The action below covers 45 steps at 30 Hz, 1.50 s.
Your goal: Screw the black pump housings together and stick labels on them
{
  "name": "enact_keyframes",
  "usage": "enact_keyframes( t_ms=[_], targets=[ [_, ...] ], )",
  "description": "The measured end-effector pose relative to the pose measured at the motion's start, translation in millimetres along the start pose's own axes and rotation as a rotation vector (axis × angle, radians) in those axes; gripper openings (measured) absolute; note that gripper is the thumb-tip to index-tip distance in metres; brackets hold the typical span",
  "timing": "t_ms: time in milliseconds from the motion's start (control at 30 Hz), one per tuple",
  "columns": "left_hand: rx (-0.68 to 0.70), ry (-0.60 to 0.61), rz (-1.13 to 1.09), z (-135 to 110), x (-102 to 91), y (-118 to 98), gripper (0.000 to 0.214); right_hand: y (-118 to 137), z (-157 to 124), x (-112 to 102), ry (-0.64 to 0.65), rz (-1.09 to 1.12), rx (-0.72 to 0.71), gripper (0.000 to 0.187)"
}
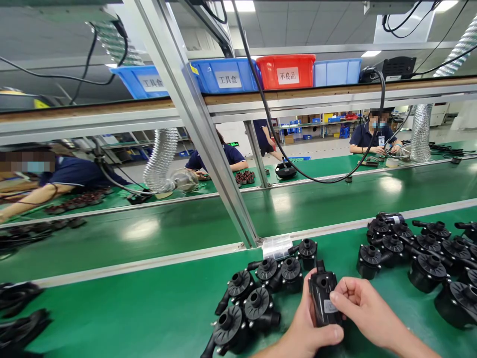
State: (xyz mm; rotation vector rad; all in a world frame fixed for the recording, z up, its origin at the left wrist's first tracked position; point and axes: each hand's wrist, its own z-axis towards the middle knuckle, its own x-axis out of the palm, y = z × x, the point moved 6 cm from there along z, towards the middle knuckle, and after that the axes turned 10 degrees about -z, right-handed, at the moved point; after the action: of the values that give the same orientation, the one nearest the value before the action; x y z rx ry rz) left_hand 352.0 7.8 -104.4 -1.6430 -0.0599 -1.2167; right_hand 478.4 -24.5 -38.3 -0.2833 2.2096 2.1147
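The left hand (303, 323) wraps around a glossy black pump (319, 293), thumb across its near end; the right hand (365, 306) has its fingers curled, thumb against a small silvery label (330, 306) on the body, though whether it pinches the label I cannot tell. The pump's short spout points away from the hands. Similar black pumps (257, 302) crowd just left of the hands, more (428, 271) to the right. Beyond them lies a clear sheet (278, 247); farther, a slanting metal post (223, 174) partly blocks a co-worker (233, 155).
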Motion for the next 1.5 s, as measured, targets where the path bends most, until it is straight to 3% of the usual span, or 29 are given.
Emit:
enact_keyframes(
  t_ms=[267, 567, 800, 933, 1067, 1200, 1300, 1400, 1433, 1500],
  targets=[
    [-0.106, -0.046, -0.032, -7.6, 13.8, -6.9, 0.118, -6.1, 0.6, 0.2, -0.012, -0.019, -0.006, 0.052],
    [-0.074, 0.022, -0.061, 1.6, 12.1, 0.2, 0.117, -5.4, -1.4, 1.5, 0.009, 0.035, -0.017, 0.052],
    [-0.112, -0.034, -0.054, -4.1, 22.2, -8.4, 0.11, -5.3, -4.4, 2.3, -0.024, -0.061, -0.022, 0.046],
    [-0.085, -0.01, -0.086, -2.6, 23.8, -9.6, 0.108, -7.7, -6.9, 1.6, -0.073, -0.217, -0.042, 0.041],
    [-0.129, 0.002, -0.072, -5.9, 26.5, -14.9, 0.103, -4.0, -10.0, -11.8, -0.233, -0.458, -0.133, 0.031],
    [-0.105, 0.083, 0.111, -6.3, 26.0, -19.8, 0.119, 10.7, -13.7, -14.6, -0.331, -0.635, -0.251, 0.078],
    [-0.056, 0.182, 0.399, -2.3, 19.5, -11.5, 0.144, 20.1, -12.9, 0.0, -0.28, -0.818, -0.47, 0.061],
    [-0.073, 0.112, 0.715, -2.9, 6.1, -7.7, 0.159, 14.7, -6.3, -2.9, -0.364, -1.002, -0.597, 0.045],
    [-0.108, 0.092, 0.793, -6.5, 5.2, -12.2, 0.153, 11.5, -3.7, -9.1, -0.435, -1.092, -0.612, 0.046],
    [-0.194, 0.128, 0.887, -19.5, 16.0, -35.0, 0.12, 5.4, -0.3, -25.3, -0.595, -1.288, -0.601, 0.049]
  ],
)
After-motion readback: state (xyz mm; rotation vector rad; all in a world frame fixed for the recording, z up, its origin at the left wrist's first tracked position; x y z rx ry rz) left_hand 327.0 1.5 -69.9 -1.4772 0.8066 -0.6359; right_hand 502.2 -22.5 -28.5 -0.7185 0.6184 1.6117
